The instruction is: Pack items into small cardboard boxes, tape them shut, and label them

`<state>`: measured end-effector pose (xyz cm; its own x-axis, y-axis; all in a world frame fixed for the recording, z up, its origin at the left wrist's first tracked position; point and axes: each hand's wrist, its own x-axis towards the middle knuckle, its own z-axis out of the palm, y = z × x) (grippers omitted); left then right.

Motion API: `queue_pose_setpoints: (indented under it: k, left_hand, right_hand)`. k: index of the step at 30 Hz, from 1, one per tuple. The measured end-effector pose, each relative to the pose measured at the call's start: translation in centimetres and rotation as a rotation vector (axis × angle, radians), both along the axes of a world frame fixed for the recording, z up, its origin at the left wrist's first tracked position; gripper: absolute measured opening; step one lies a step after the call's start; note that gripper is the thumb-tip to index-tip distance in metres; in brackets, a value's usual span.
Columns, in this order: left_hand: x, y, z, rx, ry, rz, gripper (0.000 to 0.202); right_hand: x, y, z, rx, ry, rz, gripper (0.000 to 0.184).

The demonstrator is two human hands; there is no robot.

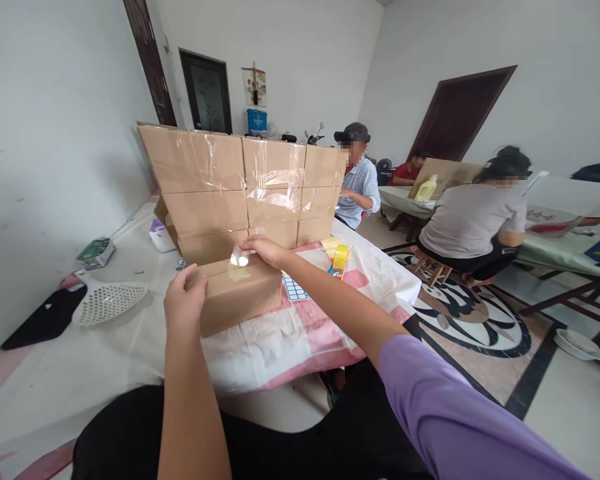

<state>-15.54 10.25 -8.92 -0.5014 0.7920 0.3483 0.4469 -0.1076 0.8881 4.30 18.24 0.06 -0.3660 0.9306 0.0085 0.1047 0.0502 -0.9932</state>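
Note:
A closed cardboard box [245,300] lies on the cloth-covered table in front of me. My left hand [185,293] grips its left end, fingers curled at the top edge. Over the top of the box, my right hand [263,249] pinches a shiny clear piece [239,258] that looks like packing tape, partly hidden by the fingers. Behind the box stands a stack of taped cardboard boxes [205,210]. Right of my right forearm are a yellow tape roll [339,257] and a sheet of blue-edged labels [295,288].
A white perforated scoop [111,301], a black cloth-like item [45,320] and a green-and-white packet [96,253] lie at the left. Past the stack sits a person [357,183] in a cap. Another person [473,213] sits on a stool by the tables at the right.

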Motion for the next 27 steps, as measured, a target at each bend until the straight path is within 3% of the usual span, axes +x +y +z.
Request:
queue_pose_setpoints:
  k: [5, 15, 18, 22, 25, 27]
  left_hand:
    - [0.1, -0.4, 0.4, -0.078, -0.062, -0.011, 0.051]
    - [0.1, -0.5, 0.0, -0.021, -0.092, -0.062, 0.043]
    - [0.3, -0.6, 0.1, 0.0, -0.083, -0.06, 0.035]
    - [0.4, -0.6, 0.2, 0.016, -0.07, -0.053, 0.032]
    - [0.4, -0.6, 0.3, 0.017, -0.06, -0.054, 0.031]
    - [0.4, -0.6, 0.4, 0.014, -0.055, -0.053, 0.03]
  right_hand:
    - [0.1, -0.6, -0.9, 0.04, 0.112, -0.059, 0.005]
    - [-0.2, -2.1, -1.0, 0.12, 0.095, -0.1, 0.008]
    - [-0.1, -2.0, -0.5, 0.117, 0.042, -0.035, 0.009]
    - [0.9, -1.8, 2.0, 0.094, -0.027, 0.119, 0.006]
    - [1.5, -1.5, 3.5, 0.075, -0.158, 0.287, 0.011]
    - [1.5, -1.1, 3.6, 0.098, -0.274, 0.359, 0.015]
